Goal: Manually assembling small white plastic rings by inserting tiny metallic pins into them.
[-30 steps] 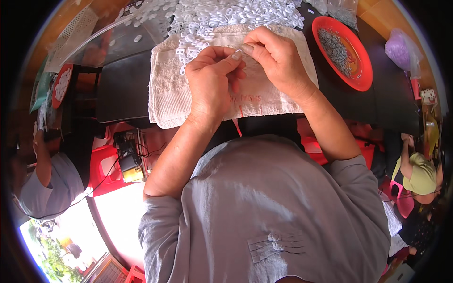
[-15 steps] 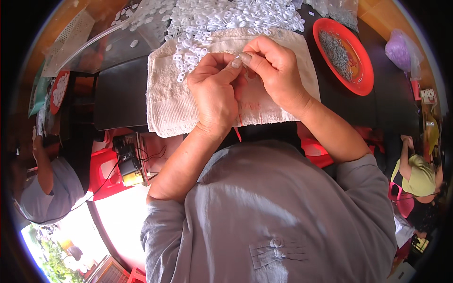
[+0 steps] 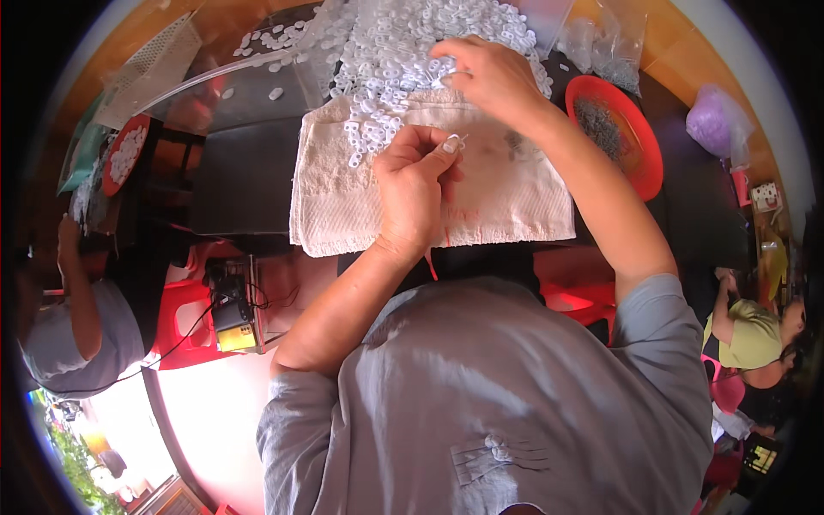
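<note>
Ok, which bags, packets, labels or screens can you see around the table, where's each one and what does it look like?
Clear bags: far edge of the table, right of the white rings, crumpled, transparent.
Purple bag: far right, beyond the red plate, rounded, translucent lilac.
Small card: right edge, pale square with red marks.
Yellow-faced box: below the table at left, wired, on a red stool.
No screen shows clearly.
</note>
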{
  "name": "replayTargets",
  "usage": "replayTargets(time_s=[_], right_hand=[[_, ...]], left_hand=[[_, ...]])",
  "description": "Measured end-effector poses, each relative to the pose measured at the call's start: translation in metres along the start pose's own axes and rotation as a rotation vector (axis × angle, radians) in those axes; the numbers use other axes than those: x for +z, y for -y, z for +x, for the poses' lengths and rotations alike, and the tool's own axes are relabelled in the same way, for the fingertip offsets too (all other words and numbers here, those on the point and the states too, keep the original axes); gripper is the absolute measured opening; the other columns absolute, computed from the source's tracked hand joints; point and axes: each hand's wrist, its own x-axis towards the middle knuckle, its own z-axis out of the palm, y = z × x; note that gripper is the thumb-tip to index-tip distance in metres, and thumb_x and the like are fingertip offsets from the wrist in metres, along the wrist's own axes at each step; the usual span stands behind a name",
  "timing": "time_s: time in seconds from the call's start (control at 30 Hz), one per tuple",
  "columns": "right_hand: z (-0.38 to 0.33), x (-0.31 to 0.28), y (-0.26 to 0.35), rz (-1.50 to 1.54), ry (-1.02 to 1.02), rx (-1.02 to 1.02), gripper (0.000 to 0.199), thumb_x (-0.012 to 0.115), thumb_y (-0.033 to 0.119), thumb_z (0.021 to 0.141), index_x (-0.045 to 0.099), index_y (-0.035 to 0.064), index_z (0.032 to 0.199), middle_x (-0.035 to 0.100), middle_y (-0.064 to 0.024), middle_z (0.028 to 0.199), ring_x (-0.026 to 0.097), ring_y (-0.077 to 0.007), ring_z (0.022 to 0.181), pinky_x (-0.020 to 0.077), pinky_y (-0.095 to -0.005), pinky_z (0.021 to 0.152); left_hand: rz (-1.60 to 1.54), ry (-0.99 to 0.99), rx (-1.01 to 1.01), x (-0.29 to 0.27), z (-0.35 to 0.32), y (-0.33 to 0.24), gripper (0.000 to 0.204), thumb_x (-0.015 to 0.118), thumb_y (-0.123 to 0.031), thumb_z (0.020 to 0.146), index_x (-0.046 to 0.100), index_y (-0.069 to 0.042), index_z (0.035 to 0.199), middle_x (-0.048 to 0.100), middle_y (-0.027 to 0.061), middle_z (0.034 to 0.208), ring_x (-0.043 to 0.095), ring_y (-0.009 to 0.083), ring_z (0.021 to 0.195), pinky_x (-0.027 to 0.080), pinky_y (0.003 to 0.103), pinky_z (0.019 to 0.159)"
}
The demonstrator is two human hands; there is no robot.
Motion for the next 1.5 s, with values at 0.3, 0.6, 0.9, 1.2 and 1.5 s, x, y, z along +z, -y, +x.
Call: replayTargets(time_s=[0.3,0.6,0.9,1.2,1.5], right_hand=[[0.045,0.036,-0.016,-0.140,0.341,0.017,0.053,0.058,0.009,0.073,0.061,0.0294,0.122,0.058,-0.0118,0.118,0.059,-0.0314,0.105,0.0491,-0.0408,0.087],[0.038,0.028,-0.020,0.099,0.116,0.036,0.016,0.059,0.006,0.071,0.070,0.0114,0.081,0.064,-0.0117,0.082,0.064,-0.0282,0.078,0.0494,-0.0387,0.069],[-0.002,-0.017,0.000,0.552,0.191,0.131,0.029,0.065,0.007,0.071,0.070,0.0101,0.100,0.067,-0.0077,0.088,0.061,-0.0161,0.072,0.0475,-0.0301,0.067],[-0.035,-0.010,-0.015,0.501,0.214,0.145,0.019,0.061,0.006,0.079,0.067,0.0021,0.097,0.070,-0.0097,0.092,0.065,-0.0198,0.085,0.0504,-0.0316,0.077],[-0.035,-0.025,-0.019,0.435,0.085,0.144,0.021,0.058,0.002,0.079,0.067,0.0012,0.099,0.069,-0.0060,0.091,0.063,-0.0140,0.082,0.0499,-0.0278,0.077]], left_hand=[[0.032,0.014,0.005,0.000,0.000,0.002,0.003,0.058,0.001,0.087,0.057,0.000,0.089,0.061,0.0073,0.074,0.056,0.0114,0.056,0.039,0.022,0.044],[0.002,0.006,0.017,-0.002,0.001,0.005,0.002,0.059,-0.001,0.087,0.057,0.000,0.089,0.061,0.0073,0.074,0.055,0.0118,0.055,0.040,0.023,0.045],[-0.020,-0.013,0.007,0.001,-0.001,0.001,0.005,0.061,0.000,0.086,0.057,0.000,0.088,0.059,0.0055,0.074,0.054,0.0096,0.056,0.038,0.022,0.042],[0.026,-0.013,0.025,0.001,0.000,0.004,0.003,0.061,0.001,0.086,0.058,0.002,0.087,0.061,0.0071,0.076,0.056,0.0104,0.056,0.040,0.022,0.044],[-0.014,-0.014,0.043,-0.002,0.000,0.004,0.003,0.060,0.001,0.086,0.058,0.001,0.089,0.062,0.0075,0.075,0.056,0.0112,0.057,0.041,0.023,0.045]])
